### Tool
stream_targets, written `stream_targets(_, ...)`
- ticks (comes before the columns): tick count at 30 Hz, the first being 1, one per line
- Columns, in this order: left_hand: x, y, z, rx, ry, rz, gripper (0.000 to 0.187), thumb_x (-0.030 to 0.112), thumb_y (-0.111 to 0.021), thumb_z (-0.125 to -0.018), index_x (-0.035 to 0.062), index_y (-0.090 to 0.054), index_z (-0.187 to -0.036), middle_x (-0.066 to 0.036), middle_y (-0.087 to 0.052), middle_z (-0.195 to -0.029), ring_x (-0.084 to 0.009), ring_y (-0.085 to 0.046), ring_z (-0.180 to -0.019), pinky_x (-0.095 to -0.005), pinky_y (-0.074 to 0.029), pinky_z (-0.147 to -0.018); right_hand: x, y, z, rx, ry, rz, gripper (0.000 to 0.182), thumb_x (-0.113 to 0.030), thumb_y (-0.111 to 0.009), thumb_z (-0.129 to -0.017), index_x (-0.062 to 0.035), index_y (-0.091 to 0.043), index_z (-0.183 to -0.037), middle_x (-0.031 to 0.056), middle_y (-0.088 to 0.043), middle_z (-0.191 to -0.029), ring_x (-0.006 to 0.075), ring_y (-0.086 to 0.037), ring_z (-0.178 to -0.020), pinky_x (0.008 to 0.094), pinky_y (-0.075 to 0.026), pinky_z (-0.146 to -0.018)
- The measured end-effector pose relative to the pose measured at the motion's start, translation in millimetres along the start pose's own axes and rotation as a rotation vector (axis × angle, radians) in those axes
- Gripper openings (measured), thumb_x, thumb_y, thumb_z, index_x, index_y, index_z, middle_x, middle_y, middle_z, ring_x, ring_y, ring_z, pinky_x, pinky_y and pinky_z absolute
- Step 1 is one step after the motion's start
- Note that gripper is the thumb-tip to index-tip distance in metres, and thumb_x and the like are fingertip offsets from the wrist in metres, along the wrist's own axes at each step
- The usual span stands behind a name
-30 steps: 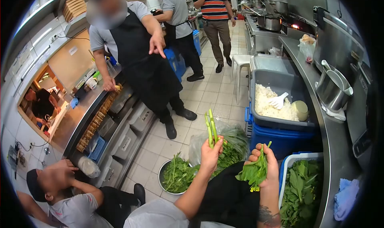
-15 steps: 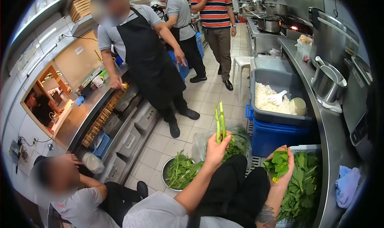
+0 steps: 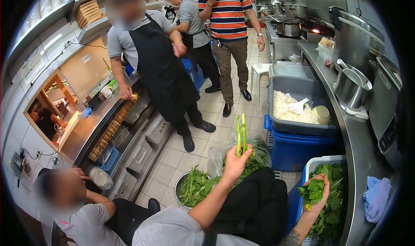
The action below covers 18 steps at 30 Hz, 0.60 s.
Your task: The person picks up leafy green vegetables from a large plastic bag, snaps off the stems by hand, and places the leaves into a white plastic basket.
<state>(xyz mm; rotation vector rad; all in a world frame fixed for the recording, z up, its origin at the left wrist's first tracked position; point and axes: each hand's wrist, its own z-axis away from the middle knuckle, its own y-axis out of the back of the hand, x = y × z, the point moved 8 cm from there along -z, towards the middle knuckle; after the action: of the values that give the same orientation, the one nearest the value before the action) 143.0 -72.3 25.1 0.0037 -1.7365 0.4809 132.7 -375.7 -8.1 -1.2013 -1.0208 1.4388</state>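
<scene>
Green stalks [image 3: 241, 136] stand upright in my left hand [image 3: 236, 163], whose fingers are wrapped round their lower ends. My right hand [image 3: 320, 195] holds a small bunch of leafy greens [image 3: 312, 191] with some yellow flowers, over the right-hand basket. That white and blue basket [image 3: 309, 165] is full of loose leafy greens [image 3: 330, 218]. Below my left hand, a metal bowl [image 3: 178, 190] on the floor holds cut greens [image 3: 194, 187]. Beside it lies a clear plastic bag [image 3: 215, 157] with more greens.
A grey tub [image 3: 302, 127] of rice sits on a blue bin [image 3: 294, 150]. The steel counter [image 3: 352, 151] at right bears a blue cloth [image 3: 376, 198] and pots. One person in an apron [image 3: 160, 69] stands ahead; another sits at lower left [image 3: 88, 224]. Two more people stand behind.
My right hand has moved right with the leafy greens, over the basket. My left hand has shifted slightly right with the stalks. The person in the striped shirt has stepped closer.
</scene>
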Motion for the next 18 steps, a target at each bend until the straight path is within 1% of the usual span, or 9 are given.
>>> stream_targets(3, -5.1, -7.3, 0.5, -0.003, 0.044, -0.004, 0.013, 0.008, -0.059, -0.089, 0.0024, -0.06, -0.101, -0.001, -0.06, -0.078, -0.0036, -0.042, -0.057, -0.0192, -0.033, -0.05, 3.7, 11.5, 4.1, 0.045, -0.06, 0.041, 0.012, -0.024, -0.053, -0.092, -0.0129, -0.058, -0.09, -0.0053, -0.06, -0.08, 0.0075, -0.061, -0.074, 0.0302, -0.051, -0.067)
stream_targets(6, -19.0, -12.4, -3.0, -0.044, 0.055, -0.08, 0.013, 0.011, -0.06, -0.089, 0.0029, -0.06, -0.1, 0.0, -0.059, -0.077, -0.0036, -0.042, -0.057, -0.0197, -0.033, -0.051, 1.4, 34.5, 4.0, 0.11, -0.05, 0.022, 0.013, -0.023, -0.052, -0.092, -0.0113, -0.059, -0.091, -0.0009, -0.061, -0.081, 0.0106, -0.06, -0.07, 0.0299, -0.05, -0.063)
stream_targets(9, -19.8, -14.5, -3.0, -0.033, 0.064, -0.136, 0.016, 0.015, -0.061, -0.089, 0.0036, -0.061, -0.099, 0.002, -0.058, -0.075, -0.0038, -0.042, -0.058, -0.0206, -0.034, -0.052, -14.9, 62.2, 7.0, 0.036, -0.014, 0.302, 0.014, -0.022, -0.052, -0.091, -0.0098, -0.059, -0.089, -0.0004, -0.061, -0.078, 0.0117, -0.06, -0.067, 0.0284, -0.049, -0.059)
stream_targets(10, -18.7, -10.3, -4.1, -0.035, 0.049, -0.227, 0.012, 0.013, -0.061, -0.088, 0.0065, -0.062, -0.097, 0.004, -0.055, -0.075, -0.0033, -0.044, -0.061, -0.0203, -0.035, -0.053, -15.9, 61.0, 13.0, 0.049, -0.035, 0.258, 0.013, -0.02, -0.053, -0.09, -0.0078, -0.059, -0.09, 0.001, -0.061, -0.078, 0.0142, -0.061, -0.068, 0.0294, -0.05, -0.059)
stream_targets(11, -16.4, -8.4, -4.8, -0.032, 0.009, -0.264, 0.014, 0.016, -0.062, -0.088, 0.0058, -0.062, -0.097, 0.003, -0.055, -0.076, -0.0046, -0.045, -0.062, -0.0219, -0.036, -0.054, -19.6, 62.6, 22.3, 0.215, -0.017, 0.228, 0.014, -0.019, -0.055, -0.09, -0.0066, -0.06, -0.091, 0.0028, -0.062, -0.079, 0.0169, -0.061, -0.069, 0.0314, -0.051, -0.061)
stream_targets(12, -6.9, -11.3, -3.2, -0.042, -0.043, -0.305, 0.014, 0.015, -0.062, -0.087, 0.0044, -0.061, -0.096, 0.002, -0.056, -0.076, -0.0057, -0.046, -0.063, -0.0222, -0.037, -0.055, -25.8, 65.3, 33.7, 0.358, 0.002, 0.235, 0.014, -0.021, -0.058, -0.087, -0.0068, -0.059, -0.083, 0.005, -0.061, -0.073, 0.0169, -0.06, -0.065, 0.0309, -0.051, -0.058)
stream_targets(13, -0.3, -20.6, -1.1, -0.045, -0.084, -0.238, 0.014, 0.015, -0.061, -0.087, 0.0031, -0.06, -0.095, 0.001, -0.056, -0.076, -0.0052, -0.045, -0.063, -0.0214, -0.036, -0.055, -39.5, 91.7, 40.3, 0.436, 0.122, 0.175, 0.014, -0.02, -0.059, -0.086, -0.0063, -0.06, -0.087, 0.0065, -0.064, -0.079, 0.0176, -0.062, -0.073, 0.0318, -0.052, -0.064)
stream_targets(14, -5.2, -19.3, -1.6, -0.075, -0.035, -0.169, 0.013, 0.012, -0.059, -0.088, 0.0023, -0.058, -0.096, -0.001, -0.057, -0.078, -0.0046, -0.043, -0.062, -0.0204, -0.035, -0.054, -50.3, 99.8, 54.2, 0.487, 0.186, 0.132, 0.015, -0.021, -0.061, -0.085, -0.0061, -0.06, -0.088, 0.0069, -0.064, -0.08, 0.0185, -0.062, -0.075, 0.0326, -0.052, -0.067)
stream_targets(18, -37.0, -13.0, -12.7, -0.063, 0.087, -0.008, 0.016, 0.011, -0.058, -0.09, 0.0008, -0.053, -0.102, -0.008, -0.057, -0.087, -0.0062, -0.045, -0.06, -0.0192, -0.035, -0.052, -100.5, 123.6, 89.5, 0.476, 0.326, 0.216, 0.018, -0.021, -0.063, -0.084, -0.0055, -0.059, -0.093, 0.0076, -0.064, -0.083, 0.0206, -0.062, -0.077, 0.0346, -0.052, -0.07)
